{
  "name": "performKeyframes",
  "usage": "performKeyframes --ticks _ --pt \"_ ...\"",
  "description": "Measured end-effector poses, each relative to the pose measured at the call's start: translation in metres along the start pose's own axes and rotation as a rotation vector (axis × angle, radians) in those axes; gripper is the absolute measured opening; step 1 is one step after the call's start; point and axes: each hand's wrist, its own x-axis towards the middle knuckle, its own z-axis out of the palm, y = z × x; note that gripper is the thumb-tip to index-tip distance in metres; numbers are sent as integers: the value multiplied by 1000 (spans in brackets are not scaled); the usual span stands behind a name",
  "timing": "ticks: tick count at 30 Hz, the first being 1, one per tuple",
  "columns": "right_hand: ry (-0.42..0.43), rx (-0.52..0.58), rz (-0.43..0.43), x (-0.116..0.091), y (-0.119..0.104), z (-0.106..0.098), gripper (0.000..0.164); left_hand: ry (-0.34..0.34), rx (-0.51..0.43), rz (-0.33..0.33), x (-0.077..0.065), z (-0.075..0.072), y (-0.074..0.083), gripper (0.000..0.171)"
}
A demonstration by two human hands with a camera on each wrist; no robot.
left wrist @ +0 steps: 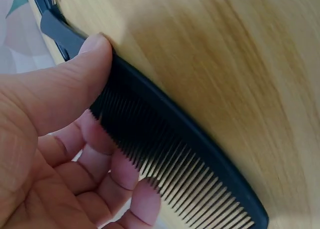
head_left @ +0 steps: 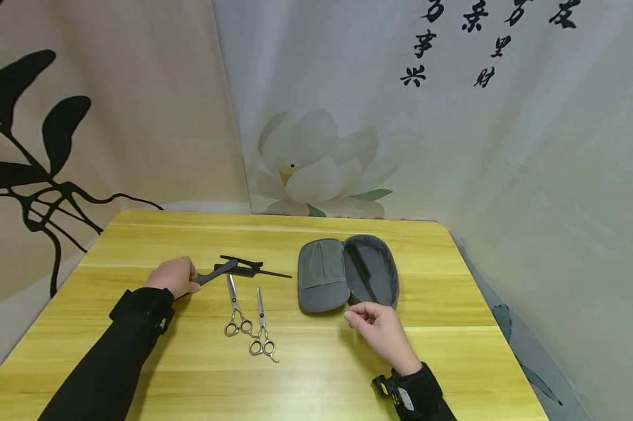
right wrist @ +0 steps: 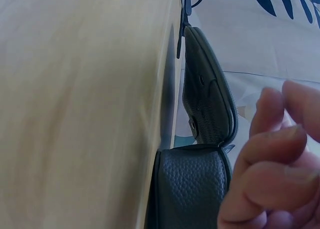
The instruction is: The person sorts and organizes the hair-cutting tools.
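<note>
My left hand (head_left: 173, 276) holds a dark comb (head_left: 218, 272) over the left part of the table. The left wrist view shows the thumb pressed on the comb (left wrist: 172, 121) near its handle, fingers behind its teeth. My right hand (head_left: 381, 334), fingers loosely bent around nothing, is at the near edge of an unfolded grey zip case (head_left: 321, 295). Inside the case's right half lies a black tail comb (head_left: 359, 266), its thin tail pointing toward that hand. In the right wrist view, the case (right wrist: 195, 184) stands beside the bent fingers (right wrist: 272, 189).
Two silver hair scissors, one pair (head_left: 234, 307) left of the other (head_left: 262, 327), lie mid-table. Behind them are a black hair clip (head_left: 242, 261) and another black tail comb (head_left: 266, 272). A printed curtain (head_left: 321, 70) hangs behind the wooden table (head_left: 316, 380).
</note>
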Motion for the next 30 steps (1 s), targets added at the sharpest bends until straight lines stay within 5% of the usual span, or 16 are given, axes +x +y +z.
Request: performKeyframes --ticks 5,17,24,30 --pt "-14 -6 -1 3 1 0 19 31 27 -4 0 0 1 19" --pt "-26 -22 8 2 2 1 20 260 49 109 -14 -1 4 11" --pt "-40 -12 5 2 1 3 21 383 21 280 -32 -9 52 7" --pt "-75 8 4 0 -1 5 24 461 68 448 -43 3 95 6"
